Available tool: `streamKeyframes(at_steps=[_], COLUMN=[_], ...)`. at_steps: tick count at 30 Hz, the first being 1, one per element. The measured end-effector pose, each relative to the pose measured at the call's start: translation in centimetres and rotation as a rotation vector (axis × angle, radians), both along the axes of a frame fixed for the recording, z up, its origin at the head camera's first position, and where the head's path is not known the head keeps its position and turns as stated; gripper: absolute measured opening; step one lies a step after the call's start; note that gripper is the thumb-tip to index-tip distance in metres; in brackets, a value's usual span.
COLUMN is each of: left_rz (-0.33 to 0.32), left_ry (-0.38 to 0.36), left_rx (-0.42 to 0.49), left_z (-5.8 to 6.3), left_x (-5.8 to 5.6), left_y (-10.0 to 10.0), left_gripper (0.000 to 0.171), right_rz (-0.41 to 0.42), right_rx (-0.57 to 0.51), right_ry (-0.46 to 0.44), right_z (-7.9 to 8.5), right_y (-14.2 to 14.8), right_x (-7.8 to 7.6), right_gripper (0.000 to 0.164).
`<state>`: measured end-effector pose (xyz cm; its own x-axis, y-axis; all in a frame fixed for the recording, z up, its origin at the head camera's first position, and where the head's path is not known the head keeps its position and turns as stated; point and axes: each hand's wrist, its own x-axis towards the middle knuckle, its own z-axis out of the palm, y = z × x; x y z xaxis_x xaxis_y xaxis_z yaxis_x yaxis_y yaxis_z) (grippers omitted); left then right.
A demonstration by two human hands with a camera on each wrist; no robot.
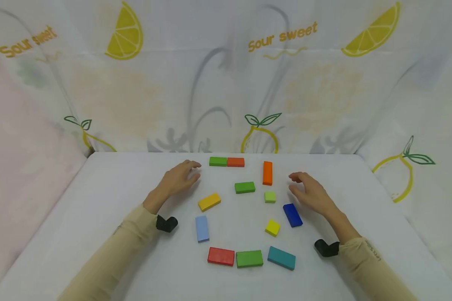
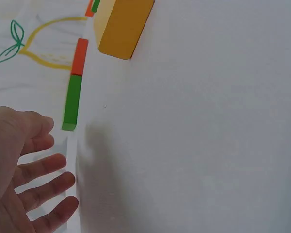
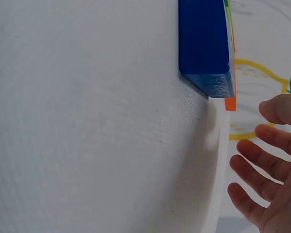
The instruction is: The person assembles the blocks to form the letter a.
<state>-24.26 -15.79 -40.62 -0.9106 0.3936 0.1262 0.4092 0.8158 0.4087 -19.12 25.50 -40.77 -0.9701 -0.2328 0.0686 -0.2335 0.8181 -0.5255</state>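
Note:
My left hand [image 1: 177,179] hovers over the table's left side, fingers loosely bent and holding nothing. Nearest to it are a green block [image 1: 218,161], end to end with a red-orange block [image 1: 236,162] at the back, and a yellow-orange block [image 1: 209,202]. On the other side my right hand [image 1: 309,193] is likewise relaxed, with nothing in its fingers. Close by lie a dark blue block [image 1: 292,215], an upright-pointing orange block [image 1: 267,173] and a small light green block [image 1: 269,197]. In the right wrist view the dark blue block [image 3: 206,39] appears large, apart from the fingers.
Between the hands lies another green block [image 1: 245,187]. Nearer are a light blue block [image 1: 202,228], a yellow block [image 1: 272,228], a red block [image 1: 220,256], a front green block [image 1: 249,258] and a teal block [image 1: 281,258]. Lemon-print cloth [image 1: 210,83] hangs behind the white table [image 1: 165,271].

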Motion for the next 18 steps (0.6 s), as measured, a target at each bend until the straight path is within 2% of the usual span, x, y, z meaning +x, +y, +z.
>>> streamKeyframes(at_steps=[7, 11, 15, 18], left_rz=[-0.086, -0.142, -0.17, -0.166], left_ry=[-0.048, -0.04, -0.016, -0.015], left_rx=[0.182, 0.288, 0.337, 0.35], left_z=[-0.8, -1.6, -2.8, -3.0], left_x=[-2.3, -3.5, -4.7, -5.2], left_y=[0.7, 1.0, 1.3, 1.3], left_gripper=[0.032, 0.029, 0.028, 0.028], right_rz=[-0.01, -0.005, -0.003, -0.004], right_rx=[-0.08, -0.12, -0.161, -0.169], right_ry=[0.005, 0.023, 0.022, 0.022], right_z=[-0.4, -0.3, -0.2, -0.1], right_y=[0.1, 0.0, -0.2, -0.3], right_x=[0.3, 0.4, 0.3, 0.2], right_gripper=[0.037, 0.035, 0.034, 0.033])
